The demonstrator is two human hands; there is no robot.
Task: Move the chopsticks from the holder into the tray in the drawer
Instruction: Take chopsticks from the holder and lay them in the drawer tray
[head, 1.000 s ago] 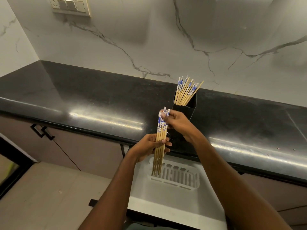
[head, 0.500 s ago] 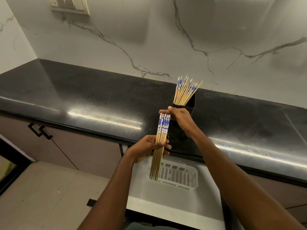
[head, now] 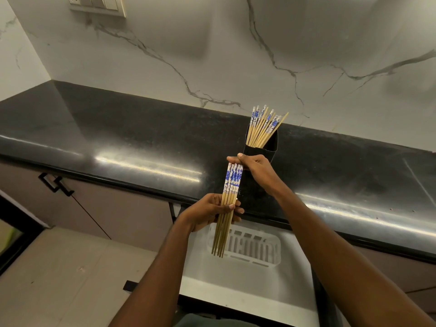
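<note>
My left hand (head: pixel 207 212) grips a bundle of several wooden chopsticks (head: pixel 230 197) with blue-and-white tops, held almost upright over the open drawer. My right hand (head: pixel 256 168) rests its fingers on the top ends of that bundle, pressing them level. Behind my right hand a black holder (head: pixel 271 143) stands on the counter with several more chopsticks (head: pixel 262 127) fanned out of it. Below the bundle's tips lies the white slotted tray (head: pixel 259 250) inside the white drawer (head: pixel 247 286).
The black countertop (head: pixel 118 138) runs across the view, with a marble wall behind and a switch plate (head: pixel 99 3) at the top left. Cabinet doors with black handles (head: pixel 56 182) sit left of the drawer, above a tiled floor (head: pixel 59 279).
The bundle has slid lower in my left hand, and my right hand has shifted from gripping its tops to lying across their ends.
</note>
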